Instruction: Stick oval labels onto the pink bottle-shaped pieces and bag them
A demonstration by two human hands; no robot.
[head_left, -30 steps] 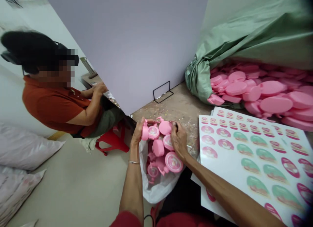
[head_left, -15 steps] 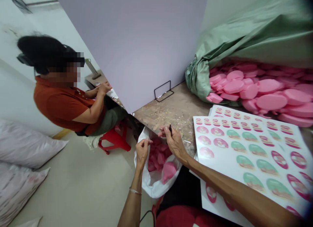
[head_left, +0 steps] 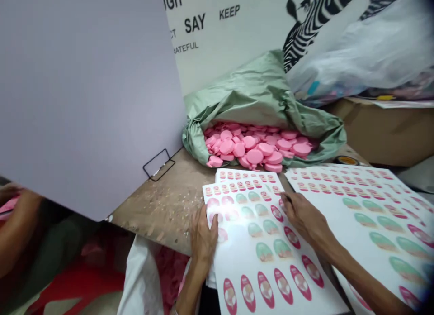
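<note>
A white sheet of stickers (head_left: 237, 256) lies in front of me, printed with pink ovals, green domes and small red-and-cream labels. My left hand (head_left: 203, 238) rests along its left edge, fingers stretched forward and the thumb over the margin. At the sheet's upper right, my right hand (head_left: 305, 217) is closed, fingertips pinched close to a pink oval sticker (head_left: 277, 213). A slim dark tool (head_left: 286, 196) shows between those fingers; its exact kind is too small to make out.
More sticker sheets (head_left: 339, 215) lie to the right. Behind, a green sack (head_left: 237, 97) spills pink round plastic pieces (head_left: 254, 156). A pale panel (head_left: 84, 102) stands left beside a black wire stand (head_left: 158, 165). Below hangs a white bag (head_left: 139, 279). A co-worker's arm (head_left: 23, 233) shows far left.
The view has swung right. Both hands have moved from above the white bag of pink pieces to the sticker sheet; the left hand's pinch has opened.
</note>
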